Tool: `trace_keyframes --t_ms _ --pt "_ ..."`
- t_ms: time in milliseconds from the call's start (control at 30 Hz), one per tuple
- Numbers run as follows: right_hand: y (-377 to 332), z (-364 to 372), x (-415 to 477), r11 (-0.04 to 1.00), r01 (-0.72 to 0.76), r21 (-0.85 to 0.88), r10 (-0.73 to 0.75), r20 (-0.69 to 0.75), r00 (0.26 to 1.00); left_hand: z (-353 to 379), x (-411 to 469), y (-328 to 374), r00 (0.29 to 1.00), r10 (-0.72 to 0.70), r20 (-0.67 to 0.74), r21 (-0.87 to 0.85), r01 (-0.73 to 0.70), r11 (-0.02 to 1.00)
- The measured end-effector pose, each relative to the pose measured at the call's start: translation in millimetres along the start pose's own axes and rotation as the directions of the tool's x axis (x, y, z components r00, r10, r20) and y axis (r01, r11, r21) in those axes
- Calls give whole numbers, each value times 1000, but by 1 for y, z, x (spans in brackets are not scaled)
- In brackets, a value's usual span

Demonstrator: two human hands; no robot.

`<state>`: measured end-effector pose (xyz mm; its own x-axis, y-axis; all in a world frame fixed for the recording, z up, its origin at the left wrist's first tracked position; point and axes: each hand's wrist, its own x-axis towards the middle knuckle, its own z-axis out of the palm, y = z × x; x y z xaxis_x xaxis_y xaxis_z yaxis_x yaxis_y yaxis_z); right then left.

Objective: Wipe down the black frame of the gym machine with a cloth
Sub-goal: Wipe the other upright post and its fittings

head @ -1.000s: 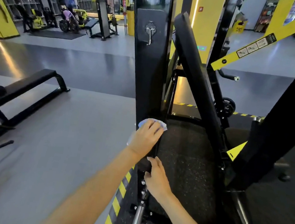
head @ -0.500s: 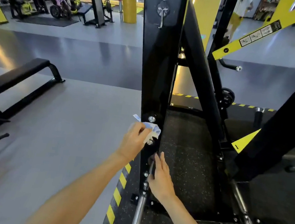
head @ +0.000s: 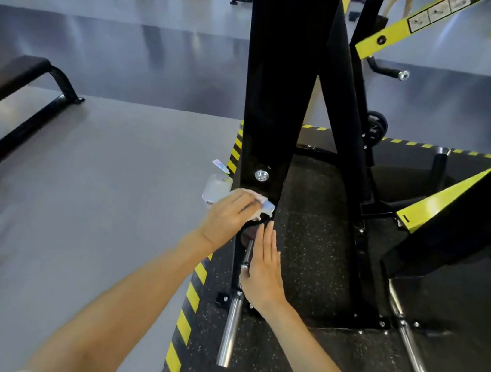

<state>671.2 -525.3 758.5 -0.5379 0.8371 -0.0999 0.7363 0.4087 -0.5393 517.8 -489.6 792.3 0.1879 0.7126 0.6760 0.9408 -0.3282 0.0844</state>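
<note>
The black upright post [head: 280, 74] of the gym machine rises in the middle of the view, with a silver bolt [head: 261, 175] low on it. My left hand [head: 229, 216] holds a pale white-blue cloth [head: 216, 191] and presses it against the post just below the bolt. My right hand [head: 264, 270] lies flat with straight fingers against the lower part of the post, right beneath the left hand. A chrome peg [head: 231, 325] sticks out from the post's base toward me.
A black bench [head: 15, 84] stands at the left on the grey floor. Yellow-black hazard tape [head: 190, 298] edges the dark rubber mat [head: 316, 258]. Yellow and black machine arms [head: 455, 212] slope at the right, with another chrome peg [head: 413, 354] below them.
My left hand has slid the cloth down the post, from above the silver bolt to below it. The right hand has stayed on the lower post, and the view has tilted down.
</note>
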Motion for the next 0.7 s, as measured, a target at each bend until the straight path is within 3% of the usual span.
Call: trace_keyframes --t_ms 67,200,400,500,567,633,700 --pt "-4 2 2 1000 8 4 -8 -2 1000 0 -18 1 982 -125 143 -20 129 991" --pt "-7 2 9 999 -22 31 23 -20 1000 -7 -2 17 947 -301 110 -48 308 950" --pt "-14 7 6 998 -29 48 31 -34 999 5 -19 13 921 -331 208 -141 363 921" --pt "-13 5 8 998 -20 51 23 -49 999 -9 2 21 880 -468 81 -292 470 833" --pt "-14 7 9 998 -23 51 26 -51 998 -7 3 15 905 -425 1 -308 405 861" --pt "-16 8 9 997 -38 67 40 -31 999 1 -14 7 913 -381 146 -272 408 872" --pt "-17 8 7 997 -40 71 43 -40 998 6 -26 7 928 -352 123 -243 372 896"
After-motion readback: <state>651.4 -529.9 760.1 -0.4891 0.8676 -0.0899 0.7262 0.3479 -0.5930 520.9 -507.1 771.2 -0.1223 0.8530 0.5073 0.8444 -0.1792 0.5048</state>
